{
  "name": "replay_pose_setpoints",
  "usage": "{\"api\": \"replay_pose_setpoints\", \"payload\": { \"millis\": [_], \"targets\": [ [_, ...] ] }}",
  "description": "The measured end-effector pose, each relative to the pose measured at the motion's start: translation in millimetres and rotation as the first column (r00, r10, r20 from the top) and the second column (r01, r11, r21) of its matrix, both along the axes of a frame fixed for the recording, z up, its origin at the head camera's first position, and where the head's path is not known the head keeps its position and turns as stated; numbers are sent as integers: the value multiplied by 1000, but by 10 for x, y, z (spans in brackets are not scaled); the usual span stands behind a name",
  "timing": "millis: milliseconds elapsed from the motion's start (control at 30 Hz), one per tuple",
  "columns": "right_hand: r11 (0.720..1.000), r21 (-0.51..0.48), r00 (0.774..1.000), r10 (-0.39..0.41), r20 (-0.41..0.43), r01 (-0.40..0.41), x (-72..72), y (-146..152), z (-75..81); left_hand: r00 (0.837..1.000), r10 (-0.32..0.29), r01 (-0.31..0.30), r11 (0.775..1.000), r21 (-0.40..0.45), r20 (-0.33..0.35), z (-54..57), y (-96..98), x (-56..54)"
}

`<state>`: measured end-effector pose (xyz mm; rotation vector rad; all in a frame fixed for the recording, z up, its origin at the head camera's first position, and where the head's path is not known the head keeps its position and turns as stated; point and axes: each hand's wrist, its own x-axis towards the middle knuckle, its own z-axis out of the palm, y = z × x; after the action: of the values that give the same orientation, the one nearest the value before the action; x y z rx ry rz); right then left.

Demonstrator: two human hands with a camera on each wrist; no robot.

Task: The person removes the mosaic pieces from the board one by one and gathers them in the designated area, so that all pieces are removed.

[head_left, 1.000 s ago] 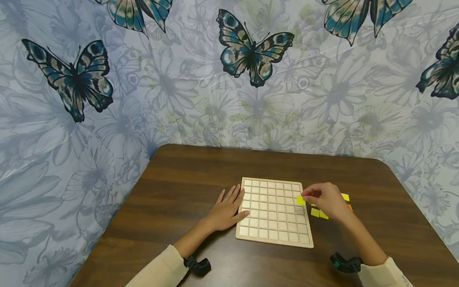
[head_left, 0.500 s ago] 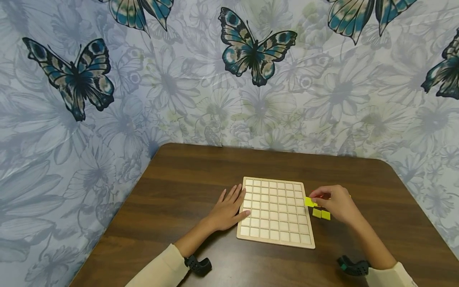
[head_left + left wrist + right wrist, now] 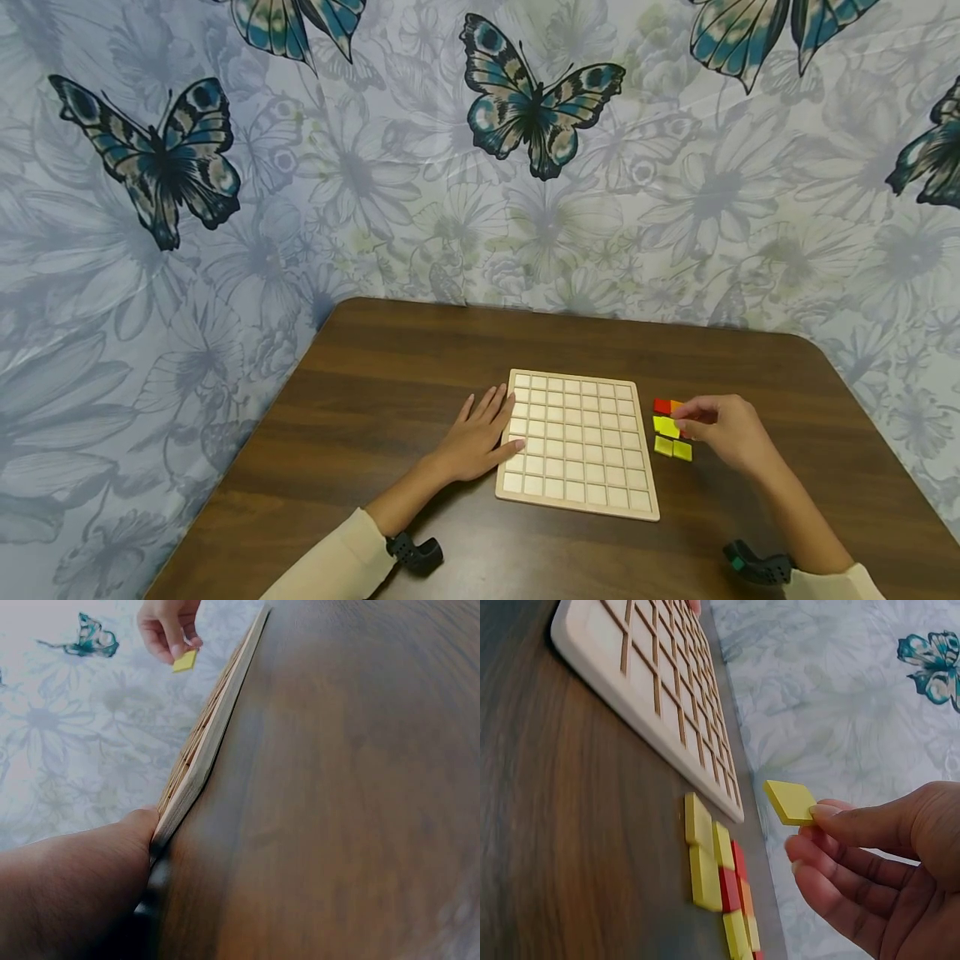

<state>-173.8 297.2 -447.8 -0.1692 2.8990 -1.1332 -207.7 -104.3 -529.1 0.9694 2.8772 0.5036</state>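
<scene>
A light wooden board with a grid of square recesses [image 3: 577, 446] lies on the table. My left hand [image 3: 474, 442] rests flat at its left edge, fingers straight and thumb over the rim. To the right of the board, my right hand [image 3: 726, 429] pinches a yellow square tile [image 3: 790, 802] between thumb and fingertips. That tile is held up above a small cluster of tiles: yellow ones [image 3: 672, 448] nearest me, a red one [image 3: 662, 406] and an orange one [image 3: 677, 406] farther back. My right hand hides part of the cluster in the head view.
The brown wooden table [image 3: 420, 350] reaches back to a wall cloth [image 3: 352, 167] printed with flowers and butterflies. A dark band with a camera is worn on each wrist, the left one [image 3: 415, 556] and the right one [image 3: 757, 564].
My right hand has moved right with the yellow tile, from over the board's right edge to over the tile cluster. More of the cluster shows now. My left hand has stayed put.
</scene>
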Motion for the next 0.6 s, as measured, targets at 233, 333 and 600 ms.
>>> {"api": "replay_pose_setpoints", "payload": {
  "millis": [233, 333, 600],
  "targets": [
    [1000, -13, 1000, -24, 11, 24, 50, 166, -55, 1000, 0, 0, 1000, -4, -2, 16, 3, 4],
    [999, -32, 999, -34, 26, 34, 72, 227, -68, 1000, -4, 4, 1000, 7, -5, -5, 1, -3],
    [996, -71, 996, -49, 79, 55, 111, 389, -115, 1000, -5, 5, 1000, 4, 1, -14, 0, -15]
  ]
}}
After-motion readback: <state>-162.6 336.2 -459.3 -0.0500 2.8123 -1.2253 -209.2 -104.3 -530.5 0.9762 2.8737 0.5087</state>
